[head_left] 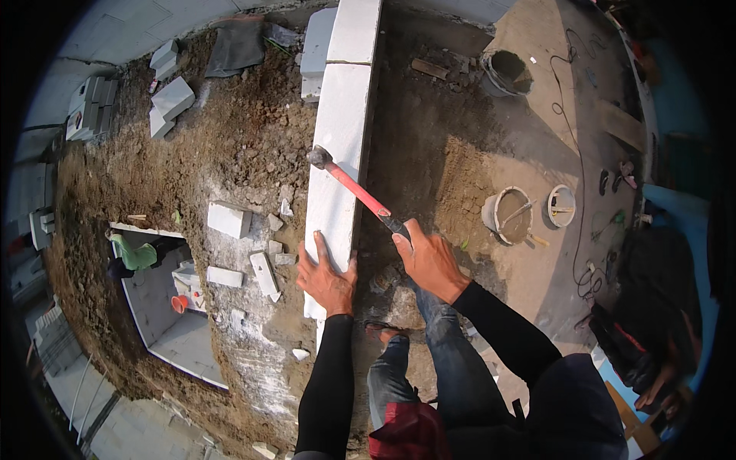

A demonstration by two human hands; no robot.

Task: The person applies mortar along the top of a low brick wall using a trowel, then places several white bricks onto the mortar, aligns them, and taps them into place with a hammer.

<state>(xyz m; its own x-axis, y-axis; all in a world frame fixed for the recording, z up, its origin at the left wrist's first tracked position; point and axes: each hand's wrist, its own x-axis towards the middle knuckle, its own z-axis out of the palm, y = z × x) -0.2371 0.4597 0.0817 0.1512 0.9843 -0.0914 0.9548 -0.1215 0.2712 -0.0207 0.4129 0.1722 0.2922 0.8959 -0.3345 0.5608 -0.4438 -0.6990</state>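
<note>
A row of white blocks (335,115) forms a low, narrow wall running away from me. My left hand (328,282) lies on the top of the near block, fingers spread. My right hand (431,261) is wrapped round the dark grip of a hammer (355,189) with a red shaft. Its dark head is over the wall top, beyond my left hand; I cannot tell whether it touches the block. Loose white blocks (229,220) and broken pieces (264,276) lie on the dirt left of the wall.
A person in green (136,254) is in a block-lined pit (184,349) at left, with an orange bucket (179,304). Right of the wall stand mortar buckets (491,211) (562,207) and a larger tub (507,74). A dark cable (580,176) trails across the ground.
</note>
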